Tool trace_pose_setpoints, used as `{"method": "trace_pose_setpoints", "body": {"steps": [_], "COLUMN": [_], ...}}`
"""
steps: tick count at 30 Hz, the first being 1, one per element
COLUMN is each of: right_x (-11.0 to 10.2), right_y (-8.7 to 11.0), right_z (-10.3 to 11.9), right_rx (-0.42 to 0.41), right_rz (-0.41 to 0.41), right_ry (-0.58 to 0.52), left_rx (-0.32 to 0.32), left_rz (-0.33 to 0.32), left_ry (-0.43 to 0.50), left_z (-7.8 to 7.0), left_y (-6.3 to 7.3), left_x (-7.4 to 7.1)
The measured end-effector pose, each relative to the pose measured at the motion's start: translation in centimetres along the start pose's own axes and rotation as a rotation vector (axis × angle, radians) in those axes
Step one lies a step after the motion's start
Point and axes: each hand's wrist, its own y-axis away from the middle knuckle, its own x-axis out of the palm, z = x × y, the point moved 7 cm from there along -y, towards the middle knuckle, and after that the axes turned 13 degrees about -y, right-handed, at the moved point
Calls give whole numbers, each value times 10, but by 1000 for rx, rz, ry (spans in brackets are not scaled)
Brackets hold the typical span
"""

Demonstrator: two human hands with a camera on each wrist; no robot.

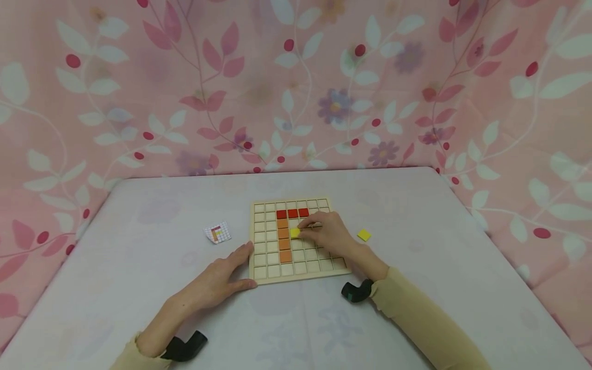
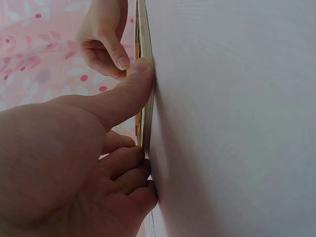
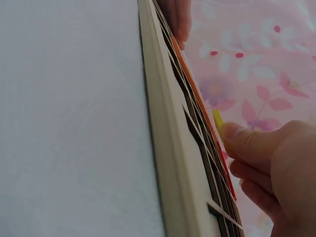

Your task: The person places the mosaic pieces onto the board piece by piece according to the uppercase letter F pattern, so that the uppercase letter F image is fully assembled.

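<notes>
My right hand (image 1: pixel 326 234) pinches a yellow square tile (image 1: pixel 295 233) between thumb and fingers, low over the wooden grid board (image 1: pixel 299 279). In the right wrist view the tile (image 3: pixel 217 118) stands tilted at the fingertips, close to the board's surface. Three red tiles (image 1: pixel 292 213) form a row on the grid, and several orange tiles (image 1: pixel 283 244) run in a column below its left end. With thumb and fingers spread, my left hand (image 1: pixel 217 280) rests against the board's left side, the thumb at the near corner.
Another yellow tile (image 1: pixel 364 235) lies on the white-covered table (image 1: pixel 407 205) right of the board. A small paper card (image 1: pixel 218 233) with a coloured grid pattern lies to the left. Behind the table hangs a pink floral curtain (image 1: pixel 259 92).
</notes>
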Motion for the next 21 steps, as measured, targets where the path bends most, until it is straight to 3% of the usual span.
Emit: {"method": "trace_pose_setpoints", "body": {"steps": [11, 21], "right_x": [5, 5], "right_y": [1, 0], "right_z": [-9, -11], "right_rx": [29, 8], "right_rz": [-1, 5], "right_ry": [43, 112], "left_rx": [3, 3], "left_rz": [-9, -6], "left_ry": [-10, -8], "left_z": [0, 0], "left_y": [0, 0], "left_x": [-2, -1]}}
